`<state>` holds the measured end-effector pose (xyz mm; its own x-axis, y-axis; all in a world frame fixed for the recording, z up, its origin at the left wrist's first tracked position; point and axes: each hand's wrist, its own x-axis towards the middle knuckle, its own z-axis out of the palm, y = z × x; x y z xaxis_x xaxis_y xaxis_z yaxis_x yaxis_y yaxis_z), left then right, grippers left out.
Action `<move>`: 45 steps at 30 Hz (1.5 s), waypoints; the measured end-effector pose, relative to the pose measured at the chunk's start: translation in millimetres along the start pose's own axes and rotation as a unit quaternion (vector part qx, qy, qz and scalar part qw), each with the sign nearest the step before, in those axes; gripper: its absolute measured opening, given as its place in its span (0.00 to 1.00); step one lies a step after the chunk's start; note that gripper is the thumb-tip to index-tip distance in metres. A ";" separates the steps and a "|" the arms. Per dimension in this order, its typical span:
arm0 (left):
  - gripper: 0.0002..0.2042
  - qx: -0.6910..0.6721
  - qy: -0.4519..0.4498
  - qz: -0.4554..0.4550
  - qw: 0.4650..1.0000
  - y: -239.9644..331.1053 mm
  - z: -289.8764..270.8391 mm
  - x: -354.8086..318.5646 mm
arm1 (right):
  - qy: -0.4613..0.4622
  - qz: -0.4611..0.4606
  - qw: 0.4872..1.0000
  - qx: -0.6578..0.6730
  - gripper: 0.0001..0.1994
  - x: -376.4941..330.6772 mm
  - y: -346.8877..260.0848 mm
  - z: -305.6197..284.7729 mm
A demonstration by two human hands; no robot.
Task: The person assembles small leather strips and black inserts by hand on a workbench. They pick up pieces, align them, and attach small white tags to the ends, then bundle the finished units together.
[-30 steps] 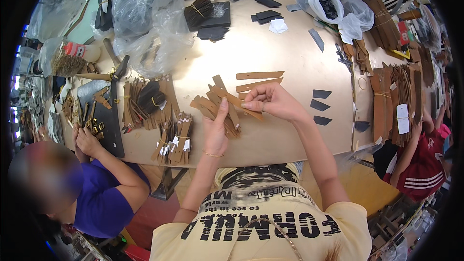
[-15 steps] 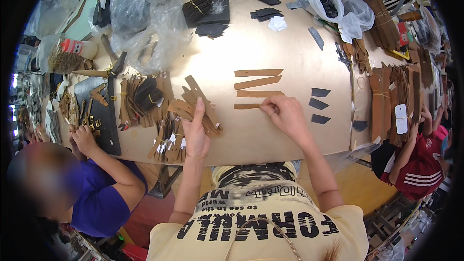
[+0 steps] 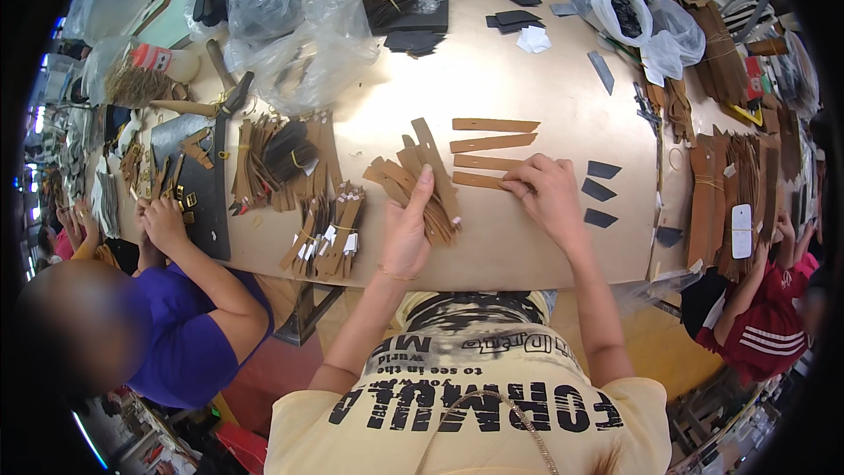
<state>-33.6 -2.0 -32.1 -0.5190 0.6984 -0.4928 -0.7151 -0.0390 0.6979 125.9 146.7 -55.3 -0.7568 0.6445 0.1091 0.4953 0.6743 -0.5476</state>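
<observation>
A fanned bunch of brown leather strips (image 3: 431,171) is in my left hand (image 3: 406,233), the thumb pressed on top. Several single brown leather strips (image 3: 495,124) lie one below another on the table, just right of the bunch. The fingertips of my right hand (image 3: 554,202) are closed at the right end of the nearest strip (image 3: 477,179), which lies flat. To the right of that hand are three small dark slanted pieces (image 3: 600,190) in a column.
Tied bundles of brown strips with white tags (image 3: 330,233) lie left, near a hammer (image 3: 230,97). Clear plastic bags (image 3: 303,26) and dark pieces (image 3: 413,41) sit farther back. Brown leather stacks (image 3: 708,193) stand right. A person in purple (image 3: 198,334) works at left, another in red (image 3: 769,321) at right.
The whole view has shifted slightly. My left hand with the bunch has come closer to the laid-out strips. More of the nearest strip shows beyond my right fingertips.
</observation>
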 end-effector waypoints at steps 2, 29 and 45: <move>0.11 -0.022 -0.018 0.003 1.000 -0.4 1.0 -0.2 | 0.044 -0.018 0.999 -0.003 0.07 -0.7 -4.7 -2.8; 0.12 0.009 0.079 0.112 0.991 29.4 -43.7 -11.4 | 0.049 -0.037 0.998 -0.018 0.16 -83.3 -3.7 2.6; 0.09 -0.004 0.039 0.048 0.998 15.5 -9.4 -11.0 | -0.112 0.143 0.981 0.076 0.07 -53.8 -28.4 0.2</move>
<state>-43.4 -17.0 -20.8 -0.6197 0.6336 -0.4632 -0.6640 -0.1086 0.7398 152.5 92.7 -45.8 -0.6797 0.6925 -0.2419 0.6444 0.4062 -0.6478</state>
